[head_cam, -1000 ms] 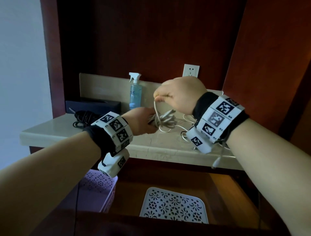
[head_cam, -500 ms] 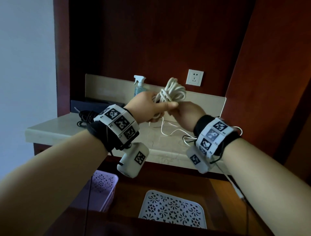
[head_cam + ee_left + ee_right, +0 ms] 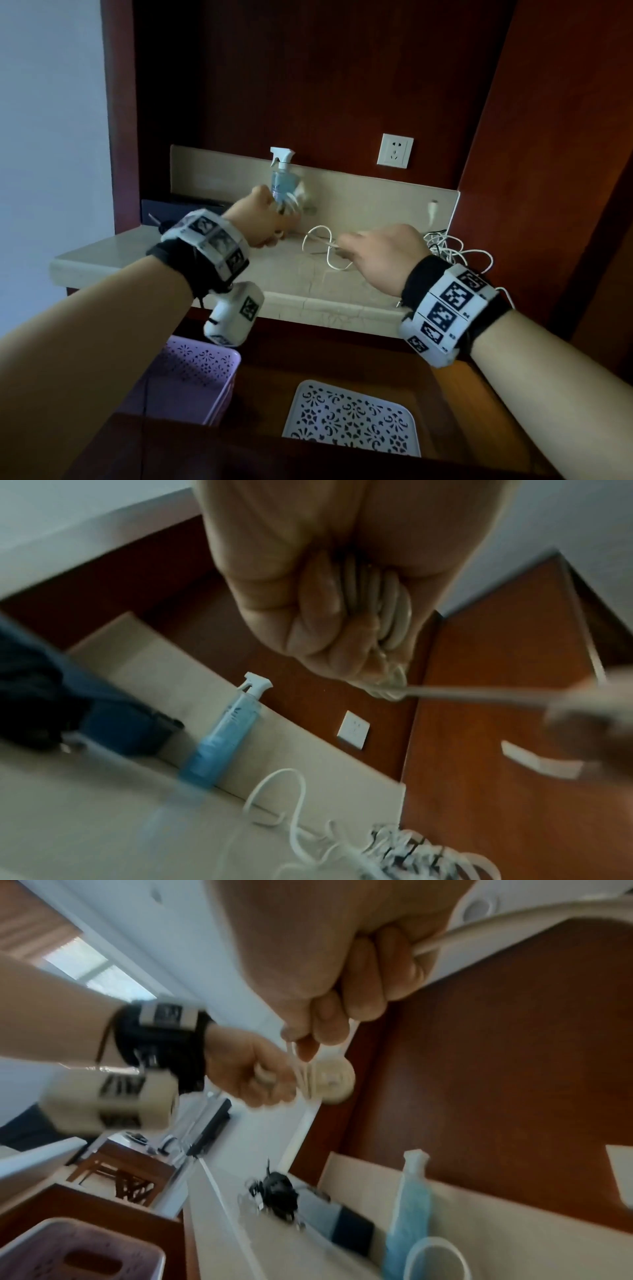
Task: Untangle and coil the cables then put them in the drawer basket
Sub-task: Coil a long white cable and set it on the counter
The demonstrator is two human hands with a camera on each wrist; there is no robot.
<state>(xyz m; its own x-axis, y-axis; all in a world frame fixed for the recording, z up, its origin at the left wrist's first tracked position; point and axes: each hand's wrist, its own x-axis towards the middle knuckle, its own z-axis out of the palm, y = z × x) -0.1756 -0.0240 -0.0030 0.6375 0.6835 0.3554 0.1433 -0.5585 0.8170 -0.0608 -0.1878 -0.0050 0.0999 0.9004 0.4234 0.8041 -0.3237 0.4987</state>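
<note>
My left hand (image 3: 263, 219) grips a coiled bundle of white cable (image 3: 291, 202) above the counter; the left wrist view shows the loops (image 3: 380, 607) held inside its curled fingers. My right hand (image 3: 376, 253) sits to the right and pinches the loose tail of the same white cable (image 3: 445, 936), which runs taut from the coil (image 3: 329, 1083) to it. A slack white loop (image 3: 322, 246) lies on the counter between the hands. More tangled white and black cable (image 3: 448, 246) lies at the counter's right end. A purple basket (image 3: 191, 373) stands below left.
A blue spray bottle (image 3: 282, 178) stands at the back of the beige counter (image 3: 171, 260). A black cable pile (image 3: 277, 1194) and a dark box (image 3: 178, 209) lie at its left. A wall socket (image 3: 395, 150) is behind. A white perforated basket (image 3: 349, 418) sits below.
The hands have drawn apart and lowered: the left carried the coil leftward in front of the spray bottle, and the right pulled the cable's tail to the right, down near the counter.
</note>
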